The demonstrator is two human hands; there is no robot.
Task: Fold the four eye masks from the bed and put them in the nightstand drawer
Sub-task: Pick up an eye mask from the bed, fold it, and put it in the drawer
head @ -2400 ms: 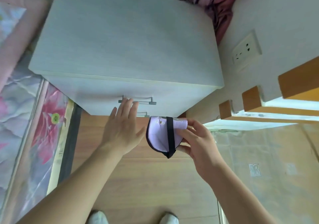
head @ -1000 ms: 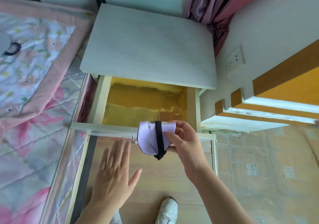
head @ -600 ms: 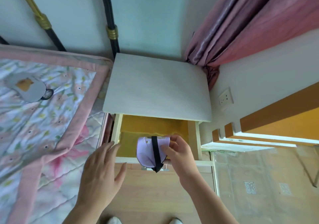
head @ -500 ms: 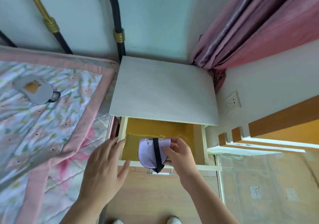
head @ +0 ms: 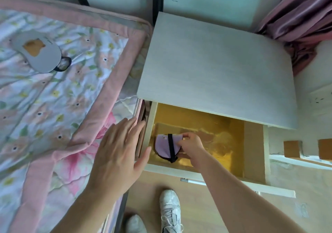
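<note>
The right hand (head: 191, 145) pinches the folded lilac eye mask (head: 166, 147) low in the drawer (head: 254, 143), near its front-left corner. The mask lies left of the fingers; the left hand (head: 118, 153) hovers open outside.

A folded lilac eye mask (head: 166, 147), edged in black and crossed by its black elastic strap, is held low inside the open nightstand drawer (head: 253, 143), toward its left front corner, over the glossy yellow lining. It is pinched at its right edge by the right hand (head: 191, 145). A second eye mask (head: 38, 52), grey with an orange patch and a black strap at its right end, is laid flat and unfolded on the floral bed quilt (head: 53, 98).
</note>
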